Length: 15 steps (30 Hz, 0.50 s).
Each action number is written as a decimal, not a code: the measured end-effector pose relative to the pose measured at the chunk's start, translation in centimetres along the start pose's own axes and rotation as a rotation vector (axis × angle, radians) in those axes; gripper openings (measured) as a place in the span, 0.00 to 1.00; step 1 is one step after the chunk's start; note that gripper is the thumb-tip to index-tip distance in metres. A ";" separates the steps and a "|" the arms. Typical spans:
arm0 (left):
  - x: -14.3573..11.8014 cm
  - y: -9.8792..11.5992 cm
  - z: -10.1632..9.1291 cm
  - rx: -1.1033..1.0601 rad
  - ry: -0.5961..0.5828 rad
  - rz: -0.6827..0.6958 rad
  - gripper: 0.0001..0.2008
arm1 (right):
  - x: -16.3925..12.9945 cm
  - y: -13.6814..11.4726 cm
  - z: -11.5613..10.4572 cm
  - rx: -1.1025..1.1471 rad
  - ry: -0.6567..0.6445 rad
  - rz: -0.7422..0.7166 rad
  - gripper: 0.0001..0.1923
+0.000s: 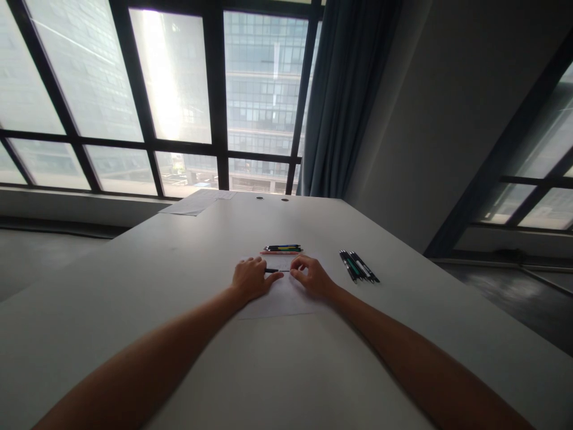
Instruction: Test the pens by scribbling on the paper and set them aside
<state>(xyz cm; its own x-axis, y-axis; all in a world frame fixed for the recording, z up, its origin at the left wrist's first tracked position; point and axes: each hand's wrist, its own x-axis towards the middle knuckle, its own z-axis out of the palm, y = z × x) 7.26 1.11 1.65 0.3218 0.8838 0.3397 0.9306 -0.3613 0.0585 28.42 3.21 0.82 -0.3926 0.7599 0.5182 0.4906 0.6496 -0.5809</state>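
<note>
My left hand [250,279] rests low over a white sheet of paper [277,306], its fingers closed round a dark pen [271,270] that points to the right. From the pen's tip a thin dark rod [285,271], which looks like a refill, reaches toward my right hand [312,277]. The thumb and forefinger of that hand are pinched at the rod's right end. Just beyond both hands lies a row of several pens [283,247], one of them orange-red. To the right of my right hand is a second group of dark pens [359,267], one with a green part.
The white table [286,370] runs away toward the windows [264,83]. Papers [192,203] lie at its far left corner, near two round dark holes in the tabletop. A blue curtain [338,119] hangs behind the far right end.
</note>
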 end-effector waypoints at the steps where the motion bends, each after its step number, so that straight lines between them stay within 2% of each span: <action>1: 0.0 0.1 0.0 -0.002 0.000 -0.004 0.32 | 0.0 -0.2 0.1 0.001 0.000 -0.010 0.02; 6: -0.1 0.5 -0.1 -0.023 0.006 -0.008 0.33 | 0.0 -0.4 -0.3 0.017 0.025 -0.035 0.02; 10: 0.0 0.3 0.1 -0.019 0.011 -0.038 0.33 | 0.2 0.5 -1.1 0.010 0.061 -0.054 0.03; 12: 0.0 0.1 0.2 -0.012 0.015 -0.069 0.33 | 0.2 1.1 -1.7 -0.083 0.140 -0.042 0.04; 15: 0.1 0.0 0.2 -0.010 -0.001 -0.093 0.33 | 0.1 2.0 -2.2 -0.386 0.235 -0.009 0.04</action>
<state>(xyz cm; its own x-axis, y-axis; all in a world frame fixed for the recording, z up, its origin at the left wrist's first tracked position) 7.35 1.28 1.49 0.2344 0.9137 0.3319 0.9547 -0.2807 0.0986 31.07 4.56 1.09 -0.2329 0.6986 0.6765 0.7597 0.5650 -0.3219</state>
